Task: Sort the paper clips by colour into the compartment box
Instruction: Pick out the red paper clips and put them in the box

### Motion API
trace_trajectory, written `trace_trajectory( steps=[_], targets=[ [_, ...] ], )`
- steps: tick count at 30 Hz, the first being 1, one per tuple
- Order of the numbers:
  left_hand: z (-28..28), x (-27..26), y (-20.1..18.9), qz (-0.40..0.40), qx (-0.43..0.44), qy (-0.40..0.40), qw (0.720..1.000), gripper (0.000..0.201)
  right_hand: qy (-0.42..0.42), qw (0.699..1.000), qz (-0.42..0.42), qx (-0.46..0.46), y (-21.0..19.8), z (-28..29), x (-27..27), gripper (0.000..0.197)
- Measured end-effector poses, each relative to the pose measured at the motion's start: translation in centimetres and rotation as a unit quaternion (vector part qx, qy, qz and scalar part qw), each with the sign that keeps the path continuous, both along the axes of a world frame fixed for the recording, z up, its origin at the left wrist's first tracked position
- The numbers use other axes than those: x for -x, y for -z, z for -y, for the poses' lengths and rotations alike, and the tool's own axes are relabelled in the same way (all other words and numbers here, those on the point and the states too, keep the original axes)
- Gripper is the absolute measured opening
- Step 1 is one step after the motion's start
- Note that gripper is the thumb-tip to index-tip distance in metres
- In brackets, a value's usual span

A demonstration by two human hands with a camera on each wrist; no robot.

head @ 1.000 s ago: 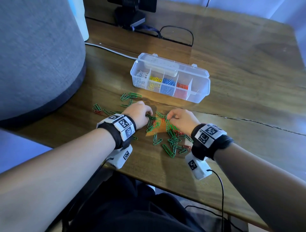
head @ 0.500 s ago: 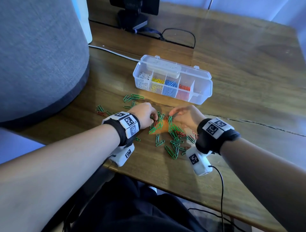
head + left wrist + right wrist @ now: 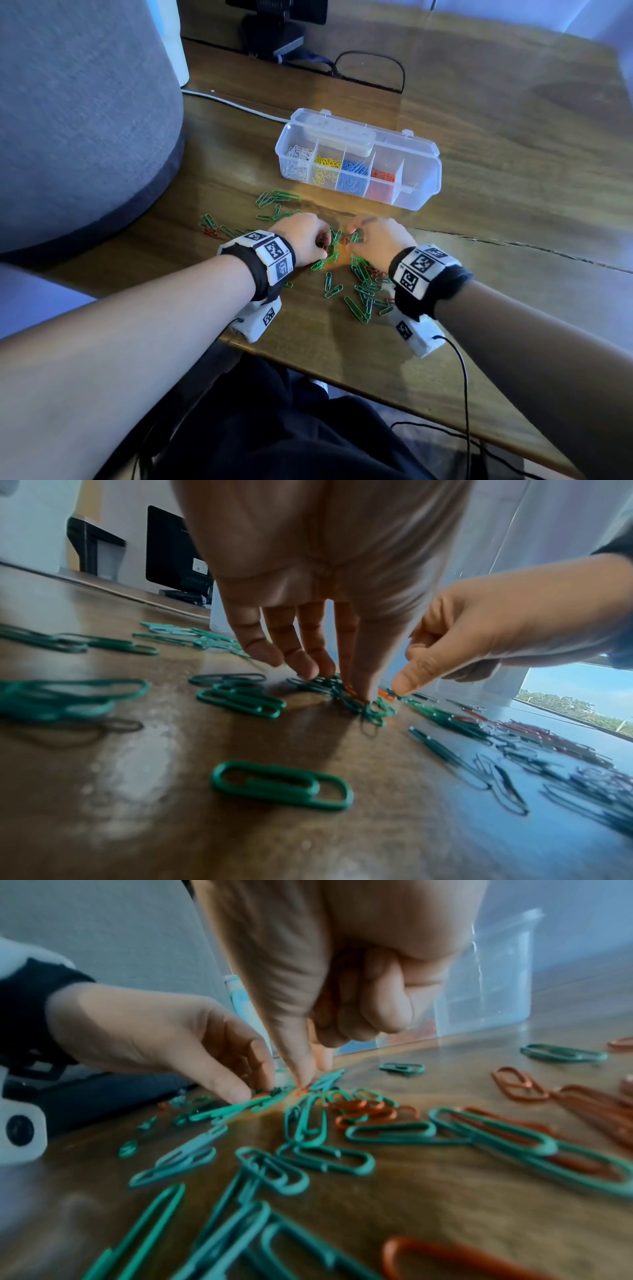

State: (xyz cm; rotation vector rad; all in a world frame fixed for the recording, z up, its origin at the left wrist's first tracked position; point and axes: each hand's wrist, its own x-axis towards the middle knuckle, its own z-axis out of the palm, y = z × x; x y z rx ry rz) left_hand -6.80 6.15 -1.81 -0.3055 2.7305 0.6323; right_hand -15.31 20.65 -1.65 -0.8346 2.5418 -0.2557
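Observation:
Green paper clips (image 3: 363, 287) with some red paper clips (image 3: 375, 272) among them lie scattered on the wooden table in front of the clear compartment box (image 3: 428, 171). The box holds white, yellow, blue and red clips in separate compartments; its rightmost compartment looks bare. My left hand (image 3: 323, 240) pinches down on a small tangle of green clips (image 3: 366, 710). Close beside it, my right hand (image 3: 352, 233) pinches a red clip (image 3: 303, 1089) at the tangle's edge with thumb and forefinger. Its other fingers (image 3: 377, 1001) are curled into the palm, with something orange-red showing inside.
A big grey upholstered object (image 3: 85, 120) fills the left. A monitor stand (image 3: 274, 31) and black cables (image 3: 370, 72) sit behind the box, with a white cable (image 3: 233, 102) at its left. The table's front edge (image 3: 342, 373) is close to my wrists. More green clips (image 3: 277, 202) lie left of the box.
Both hands have drawn closer together over the small tangle between them. The right hand has shifted a little forward and left off the main pile.

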Motion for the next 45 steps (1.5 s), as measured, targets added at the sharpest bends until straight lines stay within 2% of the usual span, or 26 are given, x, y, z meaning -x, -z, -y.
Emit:
trace_trajectory(
  steps=[4,7,10,12,13,14,16,18,19,20,21,23,24,25,26,27,29,31,33,35,38,42,45],
  targets=[
    [0.0,0.2,0.4,-0.008,0.006,0.003,1.000,0.019,-0.018,0.999,-0.028,-0.011,0.3,0.2,-0.6,0.025],
    [0.1,0.2,0.4,-0.006,0.001,0.002,1.000,0.018,-0.026,0.999,-0.021,-0.029,-0.3,0.7,-0.6,0.018],
    [0.0,0.2,0.2,-0.016,-0.006,0.003,1.000,0.013,-0.014,0.999,0.032,0.009,-0.3,0.8,-0.2,0.008],
    [0.2,0.2,0.1,-0.035,-0.018,-0.008,0.999,0.011,0.039,0.987,0.128,0.094,-0.5,0.3,0.0,0.012],
    [0.2,0.2,0.0,-0.045,-0.029,-0.019,0.998,0.010,0.095,0.958,0.215,0.164,-0.8,-0.3,0.0,0.015],
    [0.2,0.1,-0.2,-0.056,-0.048,-0.034,0.997,0.010,0.164,0.903,0.316,0.240,-1.0,-1.0,0.2,0.018],
    [0.0,0.1,-0.8,-0.082,-0.108,-0.065,0.989,0.007,0.274,0.756,0.478,0.354,-1.3,-3.0,0.6,0.020],
    [-0.7,0.0,-1.5,-0.088,-0.238,-0.105,0.962,0.011,0.331,0.627,0.553,0.438,-1.4,-5.1,0.8,0.013],
    [-1.1,0.0,-1.9,-0.081,-0.329,-0.137,0.931,0.015,0.355,0.579,0.564,0.471,-1.1,-6.0,1.0,0.009],
    [-1.7,0.1,-2.1,-0.070,-0.412,-0.174,0.892,0.019,0.372,0.548,0.561,0.496,-1.0,-6.8,1.1,0.008],
    [-2.3,0.2,-2.2,-0.056,-0.470,-0.206,0.856,0.021,0.382,0.533,0.552,0.515,-0.9,-7.5,1.3,0.014],
    [-3.2,0.6,-2.1,-0.035,-0.511,-0.244,0.824,0.025,0.391,0.523,0.546,0.525,-1.0,-8.8,1.7,0.027],
    [-3.6,0.9,-1.9,-0.026,-0.516,-0.253,0.818,0.027,0.390,0.530,0.544,0.521,-1.1,-9.4,2.0,0.025],
    [-3.9,1.1,-1.8,-0.017,-0.514,-0.257,0.818,0.029,0.388,0.551,0.535,0.509,-1.4,-9.9,2.3,0.021],
    [-4.3,1.2,-1.7,-0.008,-0.502,-0.258,0.825,0.031,0.390,0.583,0.520,0.487,-1.6,-10.3,2.6,0.016],
    [-4.6,1.5,-1.5,-0.003,-0.487,-0.258,0.834,0.032,0.394,0.630,0.491,0.454,-1.6,-10.6,2.8,0.010],
    [-5.3,1.9,-1.3,0.000,-0.448,-0.246,0.859,0.033,0.389,0.755,0.388,0.359,-1.0,-11.1,3.3,0.013],
    [-6.0,2.3,-1.2,-0.013,-0.354,-0.191,0.915,0.031,0.323,0.873,0.263,0.253,-0.5,-11.2,3.2,0.010],
    [-6.3,2.6,-1.0,-0.024,-0.224,-0.084,0.971,0.029,0.226,0.947,0.157,0.167,-0.1,-11.0,2.6,0.005],
    [-6.3,2.5,-1.0,0.003,-0.125,-0.008,0.992,0.029,0.129,0.980,0.101,0.111,0.2,-10.4,2.0,0.014],
    [-5.8,2.4,-0.9,0.019,-0.069,0.037,0.997,0.030,0.041,0.996,0.068,0.043,0.5,-9.3,1.6,0.027],
    [-4.5,2.8,-1.1,-0.004,-0.043,0.020,0.999,0.030,0.017,0.999,0.035,0.005,0.9,-8.4,2.3,0.026],
    [-4.2,3.2,-1.2,-0.028,-0.030,0.019,0.999,0.023,-0.002,1.000,0.017,-0.019,0.7,-7.9,3.0,0.022]
  ],
)
